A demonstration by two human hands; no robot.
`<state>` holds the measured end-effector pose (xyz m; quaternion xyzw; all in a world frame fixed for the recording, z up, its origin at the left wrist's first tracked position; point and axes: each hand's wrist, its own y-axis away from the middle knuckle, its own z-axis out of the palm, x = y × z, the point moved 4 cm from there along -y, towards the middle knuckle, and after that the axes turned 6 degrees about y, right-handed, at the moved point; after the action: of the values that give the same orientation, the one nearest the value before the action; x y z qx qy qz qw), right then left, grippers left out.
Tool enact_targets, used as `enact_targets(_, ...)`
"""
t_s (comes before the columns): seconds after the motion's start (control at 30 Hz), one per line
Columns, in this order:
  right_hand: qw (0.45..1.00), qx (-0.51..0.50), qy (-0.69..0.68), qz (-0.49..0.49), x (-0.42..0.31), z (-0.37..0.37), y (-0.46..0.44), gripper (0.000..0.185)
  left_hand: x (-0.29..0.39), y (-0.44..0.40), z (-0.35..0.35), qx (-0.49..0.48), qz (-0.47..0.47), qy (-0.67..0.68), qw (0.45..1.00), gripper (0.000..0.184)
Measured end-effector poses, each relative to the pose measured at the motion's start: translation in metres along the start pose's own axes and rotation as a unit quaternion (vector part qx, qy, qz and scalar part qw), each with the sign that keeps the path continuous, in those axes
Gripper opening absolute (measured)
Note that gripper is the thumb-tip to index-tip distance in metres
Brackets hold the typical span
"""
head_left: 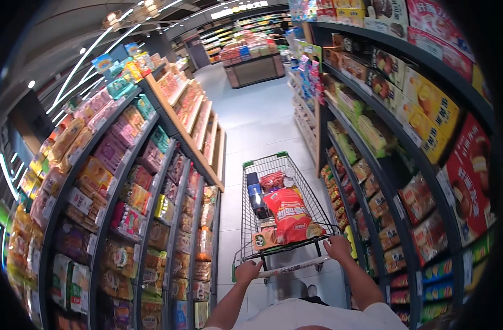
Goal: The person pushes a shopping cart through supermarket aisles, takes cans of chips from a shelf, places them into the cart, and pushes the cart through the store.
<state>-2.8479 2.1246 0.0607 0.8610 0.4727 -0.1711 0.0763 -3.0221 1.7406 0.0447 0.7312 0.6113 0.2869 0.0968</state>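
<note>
A wire shopping cart (312, 198) with green corner pieces stands in front of me in the aisle. My left hand (248, 271) is closed round the left end of its handle (293, 267). At the handle's right end my right hand (338, 248) is closed too, its fingers partly hidden. Inside the cart lies a large red snack bag (289, 214), with a smaller red package (272, 181) beyond it. A dark blue box (254, 187) is along the left side, and an orange-and-white package (264, 239) sits near the handle.
Shelves of packaged snacks (125, 187) line the left, ending in a wooden rack (199, 121). Close on the right run more shelves with boxed goods (427, 104). Pale floor tiles (251, 121) lead ahead to a display island (255, 71) piled with goods.
</note>
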Motion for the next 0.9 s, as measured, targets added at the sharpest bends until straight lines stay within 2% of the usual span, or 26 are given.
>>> enact_targets(0.2, 0.999, 0.014, -0.019, -0.027, 0.005, -0.003, -0.047, 0.034, 0.032, -0.033, -0.019, 0.001, -0.028, -0.014, 1.0, 0.063)
enact_targets(0.53, 0.999, -0.036, -0.024, 0.003, -0.003, 0.011, -0.112, 0.033, 0.051, -0.097, -0.051, 0.049, -0.013, -0.022, 0.998, 0.06)
enact_targets(0.57, 1.0, -0.008, -0.019, -0.01, -0.006, 0.018, -0.117, 0.031, 0.048, -0.106, -0.058, 0.037, -0.009, -0.005, 0.999, 0.06)
enact_targets(0.67, 0.996, -0.087, -0.02, 0.011, -0.021, 0.019, -0.139, 0.037, 0.029, -0.156, -0.06, 0.038, -0.022, -0.006, 0.999, 0.06)
enact_targets(0.73, 0.997, -0.078, -0.02, -0.007, -0.032, 0.02, -0.153, 0.039, 0.042, -0.168, -0.082, 0.07, 0.009, -0.033, 0.997, 0.06)
enact_targets(0.9, 0.998, -0.05, -0.017, 0.026, -0.052, 0.045, -0.194, 0.038, 0.051, -0.22, -0.12, 0.076, 0.039, -0.035, 0.996, 0.063)
